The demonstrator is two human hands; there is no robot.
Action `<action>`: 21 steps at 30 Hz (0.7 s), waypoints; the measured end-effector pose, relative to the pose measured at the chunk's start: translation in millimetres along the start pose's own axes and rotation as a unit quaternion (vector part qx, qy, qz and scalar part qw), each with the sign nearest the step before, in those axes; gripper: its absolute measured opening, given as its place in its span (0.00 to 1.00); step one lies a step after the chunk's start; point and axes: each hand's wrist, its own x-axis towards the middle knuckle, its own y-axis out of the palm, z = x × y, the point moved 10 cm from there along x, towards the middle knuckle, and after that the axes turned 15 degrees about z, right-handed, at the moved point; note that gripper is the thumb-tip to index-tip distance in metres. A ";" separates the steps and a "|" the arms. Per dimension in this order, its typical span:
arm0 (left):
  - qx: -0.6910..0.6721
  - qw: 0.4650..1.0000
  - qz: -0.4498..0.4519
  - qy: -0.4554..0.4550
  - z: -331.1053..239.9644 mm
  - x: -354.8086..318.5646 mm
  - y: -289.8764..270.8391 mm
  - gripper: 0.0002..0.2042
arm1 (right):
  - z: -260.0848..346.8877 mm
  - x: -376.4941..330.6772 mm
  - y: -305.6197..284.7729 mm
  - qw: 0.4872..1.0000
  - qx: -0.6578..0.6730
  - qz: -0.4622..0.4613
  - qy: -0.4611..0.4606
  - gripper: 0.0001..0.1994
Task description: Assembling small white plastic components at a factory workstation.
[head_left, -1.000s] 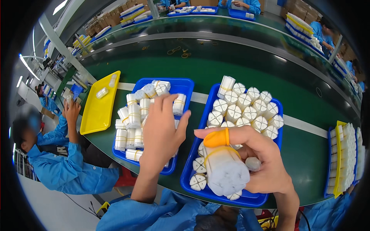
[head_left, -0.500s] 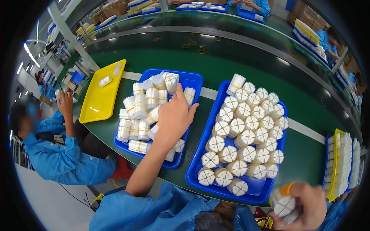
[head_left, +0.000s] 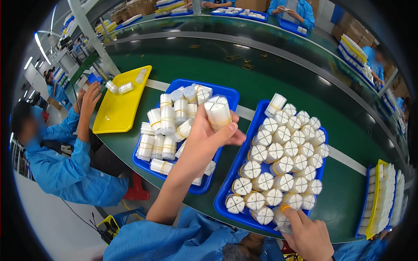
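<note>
My left hand (head_left: 209, 137) grips a cylindrical bundle of white pieces (head_left: 218, 112) in clear wrap, raised over the right side of the left blue tray (head_left: 233, 93). More such bundles lie and stand in that tray, many with yellow rubber bands around them. At the near right corner of the right blue tray (head_left: 222, 198), my right hand (head_left: 310, 235) has its fingers closed on another bundle (head_left: 282, 219), partly hidden by them. Something orange (head_left: 285, 208) shows at a fingertip. Rows of upright bundles (head_left: 283, 165) fill this tray, their round ends split by a cross.
A yellow tray (head_left: 111, 117) with a few bundles lies at the left, beside a seated co-worker in blue (head_left: 65, 165). Stacked trays of white pieces (head_left: 381, 195) stand at the far right. Loose rubber bands (head_left: 248, 65) lie on the green belt; people work beyond it.
My left hand has lifted a bundle out of the left tray. My right hand has brought its bundle left, into the right tray's near corner. A further bundle now lies in the yellow tray.
</note>
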 end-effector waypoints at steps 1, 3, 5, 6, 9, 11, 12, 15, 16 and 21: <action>-0.053 0.998 0.015 -0.032 1.5 -5.1 3.6 0.18 | 4.8 -0.8 -4.4 1.000 -0.010 -0.013 -0.022 0.27; -0.128 0.989 0.017 -0.071 0.8 -15.1 11.1 0.15 | 11.9 -20.4 -39.1 0.997 0.021 -0.065 -0.037 0.26; -0.149 0.986 0.035 -0.067 -9.6 -18.8 17.9 0.15 | 14.7 -46.7 -66.1 0.991 0.055 -0.114 -0.049 0.26; -0.170 0.982 0.058 -0.066 -11.0 -19.0 24.7 0.16 | 8.2 -68.1 -88.3 0.974 0.024 -0.226 -0.004 0.26; -0.061 0.997 0.035 -0.020 -24.9 -20.2 35.8 0.20 | -0.1 -75.8 -116.1 0.939 0.029 -0.340 -0.028 0.28; 0.339 0.931 0.027 0.131 -74.9 -21.3 49.7 0.23 | 20.0 -50.2 -129.6 0.898 0.084 -0.386 -0.195 0.33; 0.464 0.864 -0.007 0.196 -97.5 -28.3 67.7 0.25 | 42.4 -44.9 -132.3 0.848 0.100 -0.435 -0.286 0.34; 0.548 0.785 -0.069 0.281 -103.4 -56.2 70.6 0.30 | 65.6 19.0 -122.3 0.884 0.061 -0.333 -0.323 0.30; 0.547 0.780 -0.056 0.300 -108.0 -59.2 78.5 0.30 | 72.5 20.5 -115.2 0.873 0.001 -0.356 -0.334 0.25; 0.108 0.941 0.085 0.310 -103.7 -50.9 78.7 0.33 | 87.3 -20.1 -114.8 0.821 -0.051 -0.405 -0.400 0.11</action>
